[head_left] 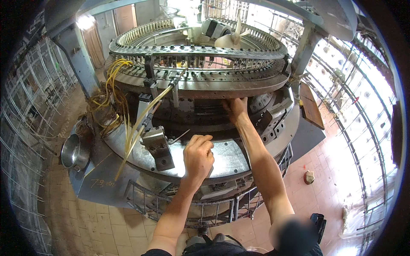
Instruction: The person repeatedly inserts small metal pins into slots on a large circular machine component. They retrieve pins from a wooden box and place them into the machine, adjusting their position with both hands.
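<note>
Mach. ring [213, 91] abv R grip [236, 110], hold unclear; L grip [199, 155] part-curled over plate [230, 158], can't tell contents.

Shows one short line of thin yellow handwriting [103, 183], running roughly level across the flat grey panel [96, 195] at the lower left of the round machine [226, 155], below and right of the metal pot [73, 150]. Drawn in loose strokes.

We're in workshop or factory hall, can't tell which. Signs: large round machine [200, 88] filling centre, ringed with metal fittings [200, 52]; yellow tubes [112, 83] at 10 o'clock; tall wire racks [25, 96] at 9 and 3; tiled floor [115, 237] at 7.
</note>
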The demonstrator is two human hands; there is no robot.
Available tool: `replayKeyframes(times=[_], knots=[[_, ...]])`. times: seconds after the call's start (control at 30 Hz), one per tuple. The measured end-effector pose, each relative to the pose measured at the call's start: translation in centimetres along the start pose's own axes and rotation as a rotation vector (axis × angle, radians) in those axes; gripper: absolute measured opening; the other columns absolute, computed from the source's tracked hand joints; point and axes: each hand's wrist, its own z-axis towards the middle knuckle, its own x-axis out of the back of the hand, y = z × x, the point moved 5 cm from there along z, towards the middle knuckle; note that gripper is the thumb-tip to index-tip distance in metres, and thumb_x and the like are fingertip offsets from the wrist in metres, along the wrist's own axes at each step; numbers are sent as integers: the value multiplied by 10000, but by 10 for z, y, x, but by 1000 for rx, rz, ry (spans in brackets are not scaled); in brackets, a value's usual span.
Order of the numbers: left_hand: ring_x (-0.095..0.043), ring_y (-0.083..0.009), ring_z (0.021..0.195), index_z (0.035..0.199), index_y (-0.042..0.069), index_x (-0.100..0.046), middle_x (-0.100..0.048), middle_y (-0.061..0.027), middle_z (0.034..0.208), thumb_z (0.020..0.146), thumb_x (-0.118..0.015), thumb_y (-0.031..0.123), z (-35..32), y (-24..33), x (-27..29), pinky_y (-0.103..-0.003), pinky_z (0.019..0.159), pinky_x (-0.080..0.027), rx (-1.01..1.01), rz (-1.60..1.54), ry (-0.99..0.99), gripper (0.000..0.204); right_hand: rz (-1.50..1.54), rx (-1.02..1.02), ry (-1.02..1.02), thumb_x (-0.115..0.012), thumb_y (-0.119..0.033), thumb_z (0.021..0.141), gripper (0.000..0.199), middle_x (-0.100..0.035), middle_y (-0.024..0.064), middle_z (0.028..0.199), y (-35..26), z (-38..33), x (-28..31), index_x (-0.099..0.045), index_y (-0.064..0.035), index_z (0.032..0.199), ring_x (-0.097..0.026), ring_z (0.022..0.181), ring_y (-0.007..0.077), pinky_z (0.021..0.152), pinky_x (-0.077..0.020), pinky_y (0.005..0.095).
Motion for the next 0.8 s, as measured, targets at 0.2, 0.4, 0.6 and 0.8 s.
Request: replayKeyframes(times=[0.2, 0.4, 0.6, 0.8], knots=[[-697, -313, 933, 730, -52, -671, -748, -165, 981, 680, -647, -118, -3, -3, -3, -389, 772, -572, 5, -26, -18, 85, 4, 23, 19, -632, -123, 935, 101, -586, 25, 822, 5, 5, 2, -569, -79, 1000, -511, 590, 123, 470, -359, 260], [-701, -301, 985, 800, -27, -697, -739, -153, 1075, 744, -636, -111, 21, 36, 28, -384, 835, -572, -101, -186, -105, 118, -6, 14, 86, -677, -145, 921, 193, -607, 26, 870, 11, 9, 15, -557, -75, 1056, -558, 628, 124, 483, -413, 258], [-707, -303, 970, 941, 1, -706, -729, -158, 1086, 813, -617, -56, 96, 97, 133, -383, 838, -570, -359, -2, -62, 166, -32, 52, 13, -666, -145, 941, 273, -638, 69, 958, 30, 28, 18, -525, -61, 1159, -587, 740, 155, 573, -463, 298], [-676, -270, 1136, 1245, 19, -673, -670, -212, 1267, 916, -631, 159, 308, 35, 84, -391, 1015, -536, -106, 471, -300, 360, -673, 292, -284, -626, -59, 950, 101, -674, 69, 762, -4, -52, 16, -688, 18, 927, -570, 614, 106, 524, -425, 274]])
